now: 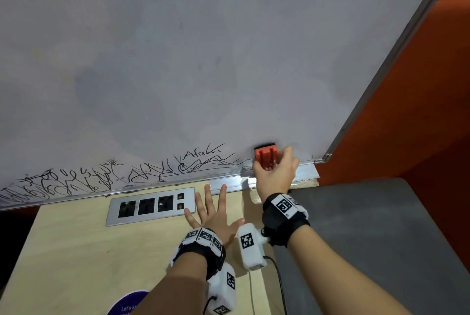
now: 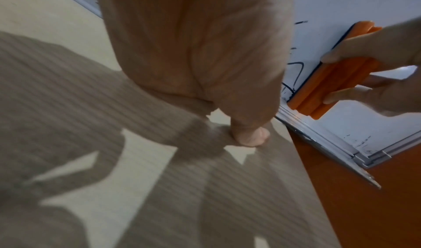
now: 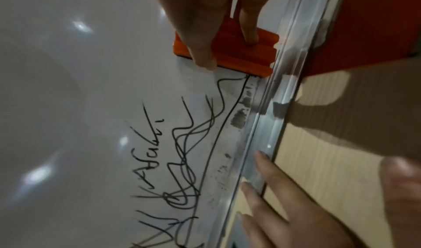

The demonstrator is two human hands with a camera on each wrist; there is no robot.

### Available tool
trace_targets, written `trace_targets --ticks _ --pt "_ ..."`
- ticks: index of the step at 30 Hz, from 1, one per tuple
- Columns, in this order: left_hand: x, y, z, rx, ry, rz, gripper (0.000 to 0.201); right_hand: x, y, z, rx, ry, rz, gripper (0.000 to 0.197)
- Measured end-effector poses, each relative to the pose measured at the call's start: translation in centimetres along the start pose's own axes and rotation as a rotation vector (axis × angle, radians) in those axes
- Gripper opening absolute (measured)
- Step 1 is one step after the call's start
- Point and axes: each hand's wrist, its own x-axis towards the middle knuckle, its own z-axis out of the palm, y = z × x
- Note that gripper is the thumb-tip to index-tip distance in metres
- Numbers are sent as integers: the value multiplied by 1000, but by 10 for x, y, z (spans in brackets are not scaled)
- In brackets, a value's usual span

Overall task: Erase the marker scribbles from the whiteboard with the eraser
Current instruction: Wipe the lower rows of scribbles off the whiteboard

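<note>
An orange eraser (image 1: pixel 265 158) (image 2: pixel 337 82) (image 3: pixel 241 57) lies flat against the whiteboard (image 1: pixel 178 60) near its bottom right corner, just above the metal rail (image 1: pixel 305 169). My right hand (image 1: pixel 276 172) (image 3: pixel 205 36) grips the eraser, thumb on one side and fingers on the other. Black marker scribbles (image 1: pixel 178 164) (image 3: pixel 193 144) run along the board's bottom edge, leftward from the eraser. My left hand (image 1: pixel 213 210) (image 3: pixel 296 198) rests flat on the wooden desk (image 1: pixel 63 251) with fingers spread, fingertips near the rail.
A silver socket panel (image 1: pixel 150 206) is set into the desk left of my left hand. A grey surface (image 1: pixel 381 238) lies to the right, an orange wall (image 1: pixel 419 111) behind it. A purple sticker (image 1: pixel 127 304) sits at the desk's near edge.
</note>
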Motion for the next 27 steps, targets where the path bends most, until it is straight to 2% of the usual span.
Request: trace_targets --ticks 3,6,9,14,17,20,24,27 --pt "1 1 3 25 32 -24 98 0 -6 -1 58 -19 45 43" --pt "0 1 4 15 40 -19 98 1 -7 -6 110 35 40 44" --pt "1 -1 0 -20 1 15 100 -4 -5 -8 163 23 14 42" --pt "-2 -1 0 -22 21 19 98 -5 -10 -11 123 42 41 42" --pt "-1 2 3 20 40 -21 100 -1 -23 -13 152 74 -1 44" --pt "3 1 8 24 63 -51 104 -5 -27 -13 162 42 -42 43" --pt "4 -1 10 1 62 -13 102 -7 -17 -8 106 -7 27 45" --pt "8 -1 14 24 97 -46 105 -5 -24 -11 150 -30 -3 47"
